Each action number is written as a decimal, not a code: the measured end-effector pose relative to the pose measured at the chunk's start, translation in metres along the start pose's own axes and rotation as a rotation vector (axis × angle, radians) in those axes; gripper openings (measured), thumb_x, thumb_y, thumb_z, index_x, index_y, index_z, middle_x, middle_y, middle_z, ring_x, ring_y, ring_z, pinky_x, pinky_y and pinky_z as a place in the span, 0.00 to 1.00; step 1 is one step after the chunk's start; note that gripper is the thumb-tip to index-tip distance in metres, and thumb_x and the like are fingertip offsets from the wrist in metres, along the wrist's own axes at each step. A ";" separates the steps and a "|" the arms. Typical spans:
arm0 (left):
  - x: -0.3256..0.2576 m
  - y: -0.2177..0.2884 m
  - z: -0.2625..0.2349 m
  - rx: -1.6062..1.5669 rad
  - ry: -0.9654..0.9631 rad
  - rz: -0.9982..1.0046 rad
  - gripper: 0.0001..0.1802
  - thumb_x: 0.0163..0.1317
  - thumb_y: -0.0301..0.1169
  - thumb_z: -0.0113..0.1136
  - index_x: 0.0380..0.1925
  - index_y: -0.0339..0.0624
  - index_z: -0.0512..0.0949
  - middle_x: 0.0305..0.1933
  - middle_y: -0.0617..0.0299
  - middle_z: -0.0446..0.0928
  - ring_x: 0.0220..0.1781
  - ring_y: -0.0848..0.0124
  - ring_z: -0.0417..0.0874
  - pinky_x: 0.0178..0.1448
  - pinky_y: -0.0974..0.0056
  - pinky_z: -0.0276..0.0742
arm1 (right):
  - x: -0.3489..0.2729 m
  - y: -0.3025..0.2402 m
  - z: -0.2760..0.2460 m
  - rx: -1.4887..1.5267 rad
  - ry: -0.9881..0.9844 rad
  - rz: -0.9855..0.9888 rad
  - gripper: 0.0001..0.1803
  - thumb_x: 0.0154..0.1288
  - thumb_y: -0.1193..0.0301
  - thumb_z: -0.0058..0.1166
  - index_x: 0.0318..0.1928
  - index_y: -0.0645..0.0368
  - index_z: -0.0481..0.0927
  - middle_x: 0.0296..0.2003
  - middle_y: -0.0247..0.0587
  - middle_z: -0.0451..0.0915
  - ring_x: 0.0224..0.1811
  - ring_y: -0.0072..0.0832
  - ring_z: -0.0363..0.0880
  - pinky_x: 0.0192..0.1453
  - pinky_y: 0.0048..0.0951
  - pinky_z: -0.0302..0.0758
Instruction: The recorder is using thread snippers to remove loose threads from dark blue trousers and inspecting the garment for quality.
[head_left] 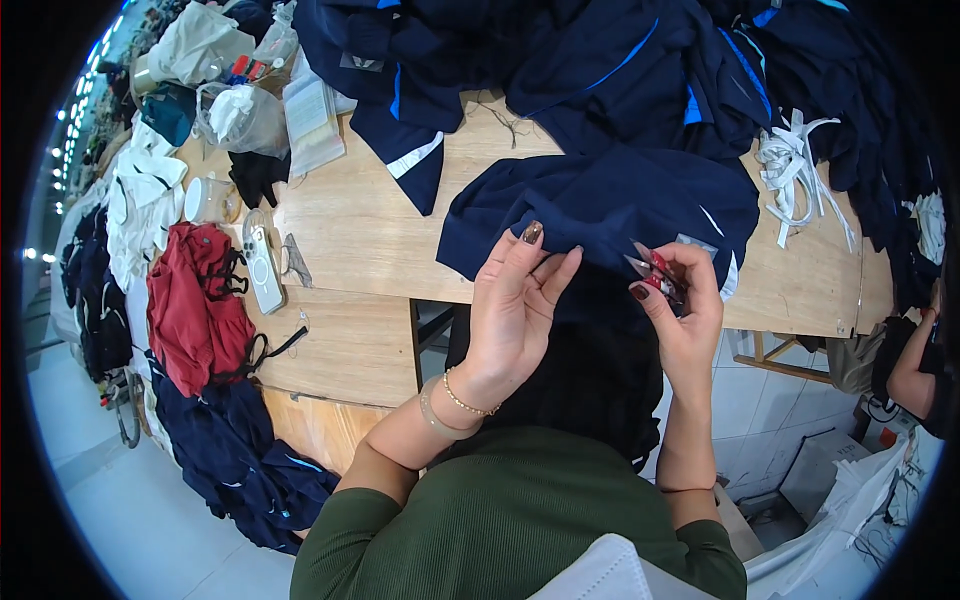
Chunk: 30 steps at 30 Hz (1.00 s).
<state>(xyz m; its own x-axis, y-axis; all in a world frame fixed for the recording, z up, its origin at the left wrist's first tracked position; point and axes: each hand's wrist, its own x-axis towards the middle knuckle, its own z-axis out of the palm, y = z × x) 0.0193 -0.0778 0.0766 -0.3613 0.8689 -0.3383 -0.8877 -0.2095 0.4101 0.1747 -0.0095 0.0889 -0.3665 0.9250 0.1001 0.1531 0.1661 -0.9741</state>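
On the table (350, 235) at 10 o'clock: a clear jar (212, 200) (can't make out contents), then a clear bag (275, 125) with white stuff (238, 112) inside. Mid-view, left hand (512, 325) is at the navy garment (590, 190), 1 o'clock; can't tell if it's pinching. At 3, right hand (690, 305) is clamped on red-handled snips (657, 262). I'd keep the garment taut, snip tips clear.

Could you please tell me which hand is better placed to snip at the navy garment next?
Probably the right hand: it already holds the red snips over the navy garment; the left hand shows no cutter.
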 end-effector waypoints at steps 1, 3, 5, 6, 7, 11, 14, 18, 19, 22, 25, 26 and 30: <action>-0.001 -0.001 0.003 0.001 -0.002 -0.003 0.07 0.68 0.29 0.53 0.44 0.41 0.74 0.43 0.64 0.79 0.44 0.73 0.82 0.59 0.64 0.78 | 0.000 0.001 -0.001 -0.004 0.013 -0.035 0.14 0.53 0.80 0.64 0.40 0.64 0.75 0.34 0.35 0.76 0.35 0.19 0.75 0.41 0.19 0.71; -0.003 -0.002 0.008 0.025 -0.068 0.020 0.08 0.69 0.30 0.51 0.45 0.41 0.73 0.45 0.62 0.79 0.46 0.73 0.82 0.60 0.64 0.78 | -0.001 0.002 -0.002 -0.010 0.049 -0.080 0.15 0.51 0.78 0.67 0.38 0.65 0.76 0.34 0.36 0.77 0.33 0.18 0.74 0.37 0.19 0.70; -0.004 -0.003 0.012 0.039 -0.094 0.041 0.08 0.69 0.30 0.51 0.45 0.41 0.73 0.45 0.62 0.79 0.47 0.72 0.82 0.60 0.64 0.78 | -0.001 -0.003 0.000 -0.179 0.116 -0.216 0.15 0.48 0.79 0.69 0.35 0.65 0.77 0.32 0.39 0.77 0.30 0.21 0.74 0.33 0.21 0.70; -0.005 -0.004 0.013 0.051 -0.118 0.064 0.08 0.70 0.31 0.50 0.45 0.41 0.73 0.46 0.61 0.79 0.48 0.72 0.82 0.60 0.64 0.78 | -0.001 -0.003 0.001 -0.179 0.117 -0.216 0.15 0.48 0.79 0.69 0.35 0.65 0.77 0.32 0.39 0.77 0.30 0.21 0.74 0.33 0.21 0.70; -0.005 -0.005 0.013 0.051 -0.121 0.061 0.08 0.70 0.31 0.50 0.45 0.41 0.73 0.46 0.61 0.79 0.48 0.72 0.82 0.60 0.64 0.78 | 0.000 -0.002 0.002 -0.205 0.145 -0.289 0.15 0.46 0.79 0.69 0.35 0.65 0.77 0.31 0.40 0.77 0.29 0.24 0.74 0.32 0.22 0.70; -0.006 -0.008 0.013 0.054 -0.132 0.055 0.08 0.70 0.31 0.49 0.45 0.42 0.73 0.47 0.60 0.79 0.49 0.71 0.81 0.60 0.63 0.78 | 0.003 -0.005 0.008 -0.236 0.195 -0.385 0.16 0.44 0.79 0.71 0.33 0.66 0.78 0.29 0.43 0.77 0.28 0.30 0.74 0.30 0.24 0.71; -0.006 -0.009 0.012 0.058 -0.115 0.061 0.08 0.71 0.30 0.48 0.45 0.42 0.73 0.47 0.60 0.79 0.50 0.71 0.81 0.60 0.63 0.77 | 0.002 -0.006 0.009 -0.278 0.195 -0.391 0.16 0.43 0.78 0.71 0.33 0.66 0.78 0.28 0.43 0.78 0.27 0.31 0.75 0.30 0.25 0.70; -0.006 -0.008 0.015 0.059 -0.124 0.058 0.08 0.71 0.30 0.48 0.46 0.42 0.73 0.48 0.60 0.79 0.50 0.71 0.81 0.61 0.63 0.77 | 0.001 -0.009 0.012 -0.312 0.192 -0.403 0.16 0.43 0.78 0.71 0.33 0.66 0.78 0.28 0.43 0.78 0.27 0.33 0.74 0.29 0.26 0.70; -0.006 -0.008 0.015 0.057 -0.125 0.057 0.08 0.71 0.30 0.48 0.46 0.42 0.73 0.48 0.60 0.79 0.50 0.71 0.81 0.61 0.63 0.77 | 0.002 -0.009 0.013 -0.316 0.200 -0.431 0.16 0.43 0.78 0.71 0.33 0.66 0.78 0.28 0.43 0.78 0.26 0.33 0.74 0.29 0.26 0.70; -0.006 -0.010 0.015 0.052 -0.153 0.074 0.09 0.71 0.30 0.48 0.47 0.41 0.73 0.48 0.59 0.79 0.50 0.71 0.81 0.61 0.63 0.77 | 0.005 -0.010 0.015 -0.326 0.213 -0.465 0.16 0.43 0.78 0.71 0.33 0.65 0.78 0.28 0.43 0.78 0.26 0.33 0.74 0.28 0.26 0.70; -0.007 -0.011 0.015 0.049 -0.152 0.071 0.09 0.71 0.29 0.48 0.47 0.41 0.73 0.48 0.59 0.79 0.50 0.71 0.81 0.61 0.62 0.77 | 0.006 -0.013 0.018 -0.324 0.217 -0.458 0.15 0.43 0.79 0.71 0.32 0.65 0.78 0.28 0.43 0.77 0.26 0.32 0.74 0.28 0.25 0.70; -0.007 -0.011 0.016 0.053 -0.136 0.069 0.09 0.71 0.29 0.48 0.47 0.41 0.73 0.47 0.59 0.79 0.50 0.72 0.81 0.61 0.62 0.77 | 0.006 -0.013 0.019 -0.315 0.216 -0.445 0.15 0.44 0.79 0.71 0.31 0.65 0.78 0.28 0.43 0.77 0.26 0.31 0.74 0.28 0.25 0.70; -0.008 -0.010 0.015 0.054 -0.120 0.063 0.08 0.71 0.29 0.48 0.46 0.41 0.73 0.47 0.61 0.79 0.50 0.72 0.81 0.62 0.61 0.77 | 0.003 -0.013 0.021 0.003 0.220 -0.273 0.11 0.55 0.81 0.63 0.39 0.66 0.76 0.29 0.39 0.77 0.29 0.21 0.74 0.30 0.20 0.71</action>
<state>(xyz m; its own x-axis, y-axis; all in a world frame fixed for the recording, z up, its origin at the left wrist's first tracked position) 0.0355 -0.0758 0.0882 -0.3761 0.9030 -0.2079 -0.8466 -0.2437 0.4731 0.1526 -0.0164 0.0981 -0.1874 0.8981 0.3979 0.0737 0.4168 -0.9060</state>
